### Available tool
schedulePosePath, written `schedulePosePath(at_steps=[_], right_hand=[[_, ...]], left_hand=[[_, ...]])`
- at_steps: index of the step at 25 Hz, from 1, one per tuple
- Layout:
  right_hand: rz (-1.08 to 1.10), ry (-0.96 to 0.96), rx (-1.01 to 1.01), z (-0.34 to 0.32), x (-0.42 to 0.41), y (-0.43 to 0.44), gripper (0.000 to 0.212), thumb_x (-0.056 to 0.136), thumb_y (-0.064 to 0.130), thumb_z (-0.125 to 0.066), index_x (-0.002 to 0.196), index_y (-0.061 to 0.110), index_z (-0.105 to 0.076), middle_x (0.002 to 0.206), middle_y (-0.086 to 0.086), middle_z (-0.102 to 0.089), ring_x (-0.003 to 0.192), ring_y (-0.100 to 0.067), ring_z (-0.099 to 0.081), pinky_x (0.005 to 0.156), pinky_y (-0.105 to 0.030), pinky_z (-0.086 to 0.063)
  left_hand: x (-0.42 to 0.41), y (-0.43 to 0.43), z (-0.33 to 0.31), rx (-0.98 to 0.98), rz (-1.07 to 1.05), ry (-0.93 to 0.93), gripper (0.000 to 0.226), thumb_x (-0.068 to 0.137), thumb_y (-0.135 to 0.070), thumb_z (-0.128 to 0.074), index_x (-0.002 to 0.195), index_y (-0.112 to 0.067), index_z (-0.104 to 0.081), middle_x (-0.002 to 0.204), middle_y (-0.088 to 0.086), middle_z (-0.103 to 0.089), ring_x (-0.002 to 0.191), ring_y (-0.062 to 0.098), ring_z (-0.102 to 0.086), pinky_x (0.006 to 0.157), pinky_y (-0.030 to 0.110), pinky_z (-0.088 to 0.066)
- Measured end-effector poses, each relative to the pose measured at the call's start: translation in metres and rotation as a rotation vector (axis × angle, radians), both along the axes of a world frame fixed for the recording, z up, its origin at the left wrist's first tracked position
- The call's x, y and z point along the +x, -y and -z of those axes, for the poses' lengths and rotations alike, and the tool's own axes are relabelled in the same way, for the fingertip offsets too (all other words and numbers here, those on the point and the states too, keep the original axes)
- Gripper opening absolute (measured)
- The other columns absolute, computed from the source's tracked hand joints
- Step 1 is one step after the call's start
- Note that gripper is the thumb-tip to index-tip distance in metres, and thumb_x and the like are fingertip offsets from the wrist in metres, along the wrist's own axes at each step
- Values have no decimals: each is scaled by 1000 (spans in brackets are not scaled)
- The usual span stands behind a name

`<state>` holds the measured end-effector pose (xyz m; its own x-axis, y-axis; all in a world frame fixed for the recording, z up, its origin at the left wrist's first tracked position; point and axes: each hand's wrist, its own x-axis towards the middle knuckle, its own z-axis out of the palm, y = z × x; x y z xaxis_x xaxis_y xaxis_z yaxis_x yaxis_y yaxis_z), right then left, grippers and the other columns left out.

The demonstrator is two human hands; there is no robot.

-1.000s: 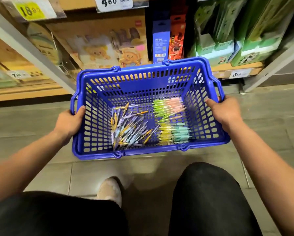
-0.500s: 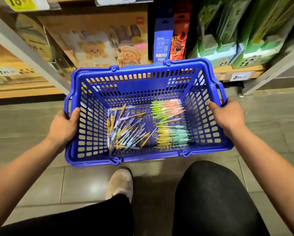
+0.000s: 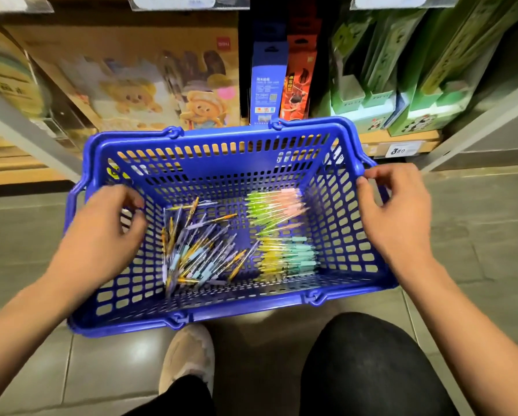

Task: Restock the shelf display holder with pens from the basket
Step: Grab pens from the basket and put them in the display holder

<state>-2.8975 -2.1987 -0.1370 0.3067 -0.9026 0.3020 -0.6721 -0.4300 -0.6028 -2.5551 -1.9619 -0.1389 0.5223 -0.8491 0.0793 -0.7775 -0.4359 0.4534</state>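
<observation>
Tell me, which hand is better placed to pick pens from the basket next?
Probably the left. The left hand hangs over the blue basket, fingers loosely curled and empty, close beside the loose pens. The right hand is out at the basket's right rim, farther from them.

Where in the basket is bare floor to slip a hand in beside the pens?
Bare floor in the basket: a strip along the far wall, and a narrow gap between the loose pens and the bundled pens. The near half is crowded.
</observation>
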Motion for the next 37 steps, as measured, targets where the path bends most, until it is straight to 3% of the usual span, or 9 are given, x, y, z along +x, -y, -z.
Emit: schedulePosePath(at_steps=[3,6,10,21,26,30,33,35,37], right_hand=[[-487,-352,376,14,51,-2,9,91,28,-66,95,36,-67,89,20,-63,84,2,-62,78,-7,-44],[-755,-843,508,64,105,1,25,96,19,-64,120,20,-69,116,-3,-70,107,-23,-65,95,-29,-51],[-750,-1261,435,121,140,7,38,98,7,-56,135,12,-60,134,-16,-60,119,-33,-61,96,-36,-50],[-1032,-1495,-19,169,142,-1,30,102,12,-49,129,14,-61,117,-10,-65,100,-36,-68,64,-37,-47],[-872,-1179,278,137,150,10,10,98,14,-59,105,14,-66,100,-8,-68,95,-30,-68,79,-36,-57],[-637,-300,814,101,142,-3,18,88,35,-76,79,20,-71,80,0,-77,80,-20,-74,79,-33,-61],[-578,166,1370,97,137,-4,14,87,22,-76,98,13,-78,98,-8,-79,94,-20,-76,86,-29,-60],[-518,20,1321,108,132,8,18,89,13,-73,104,3,-74,98,-13,-77,89,-14,-74,87,-25,-58],[-602,-619,841,127,128,19,16,94,11,-68,108,4,-71,100,-11,-73,89,-13,-69,91,-24,-53]], left_hand=[[-41,33,9,173,-5,-800,9,98,-12,-61,95,-20,-64,85,-1,-75,80,17,-71,74,32,-58],[-72,53,38,288,-158,-1142,8,101,-8,-56,97,-11,-62,85,8,-74,79,19,-70,77,34,-57],[-69,64,79,368,-295,-1243,7,101,-11,-56,103,-10,-63,75,2,-73,68,16,-68,64,27,-56],[-76,87,95,387,-275,-1247,8,99,-9,-51,94,-12,-57,82,8,-64,62,16,-59,55,22,-49],[-69,91,94,371,-240,-1202,12,101,-11,-53,109,-5,-58,105,14,-67,85,23,-62,76,35,-53],[-69,98,89,403,77,-1122,52,98,-29,-65,144,-10,-46,120,-11,-65,108,7,-64,89,28,-49],[-76,105,86,345,62,-1267,37,102,-12,-59,136,-16,-44,118,7,-69,82,14,-73,77,32,-59],[-75,107,87,320,-61,-1255,31,103,0,-45,129,-16,-45,102,10,-69,55,14,-57,51,27,-46],[-68,106,92,305,-174,-1283,26,104,-5,-47,127,-17,-46,84,8,-59,47,12,-36,45,23,-28]])
